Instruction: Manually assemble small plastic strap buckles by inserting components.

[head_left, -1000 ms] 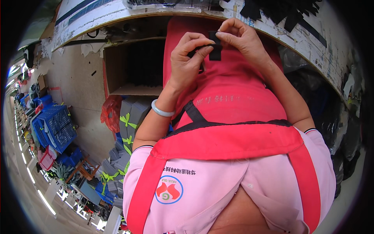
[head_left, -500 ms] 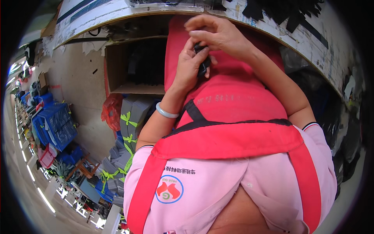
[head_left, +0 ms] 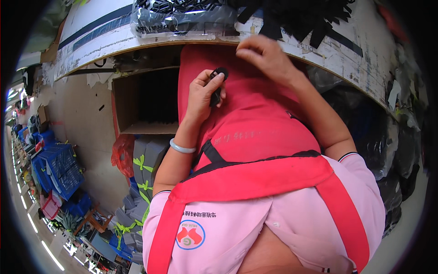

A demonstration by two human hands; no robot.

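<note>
My left hand [head_left: 200, 95] is closed around a small black strap-like piece [head_left: 216, 97], held over the red apron [head_left: 255, 114]. A rounded black end of it shows above the thumb; the fingers hide the rest, so its exact kind is unclear. Up and to the right, apart from it, my right hand [head_left: 270, 55] hovers by the table's front edge. Its fingers are loosely bent and slightly blurred, and nothing shows in them. Just beyond lies a pile of black straps [head_left: 301, 20] on the table.
A clear plastic bag of small black parts [head_left: 182, 20] lies on the worn white tabletop [head_left: 98, 39]. Under the table stands an open cardboard box [head_left: 148, 128]. A red plastic bag [head_left: 122, 155], grey bundles with green ties [head_left: 148, 157] and blue crates [head_left: 59, 166] stand at left.
My right hand has come away from the left hand and the black piece, toward the table edge. The left hand still holds the piece. The view has shifted, showing more tabletop.
</note>
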